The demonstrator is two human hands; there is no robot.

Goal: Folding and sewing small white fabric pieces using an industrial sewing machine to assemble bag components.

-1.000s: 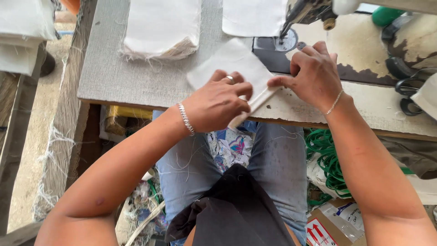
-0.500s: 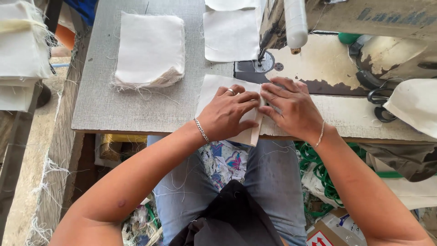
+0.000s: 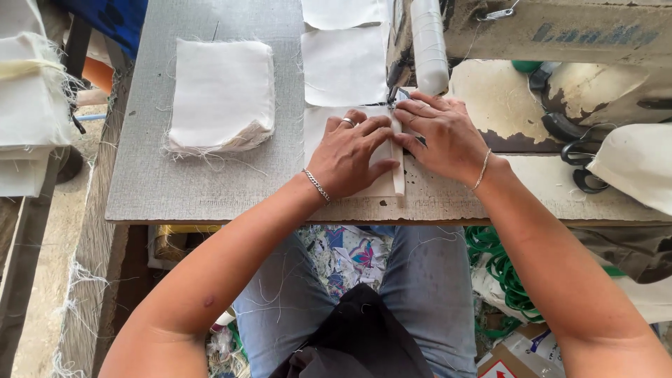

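A white cloth piece [image 3: 318, 129] lies flat on the grey sewing table [image 3: 182, 189], its right edge folded into a narrow hem [image 3: 398, 178]. My left hand [image 3: 353, 150] presses flat on the cloth, fingers spread toward the fold. My right hand [image 3: 441, 133] lies on the fold's other side, fingertips touching the hem just below the sewing machine's needle area [image 3: 393, 94]. Both hands pin the cloth down rather than grip it. The sewing machine [image 3: 532, 35] stands at the upper right.
A stack of white cloth squares [image 3: 222, 94] sits left of the work. More sewn white pieces [image 3: 344, 63] trail away behind the needle. Black scissors [image 3: 577, 150] and a white bag [image 3: 637, 168] lie right. Cloth piles [image 3: 28, 98] stand at far left.
The cloth has been slid up to the needle and both hands have moved forward with it, now flattening the folded hem. The view shifted upward.
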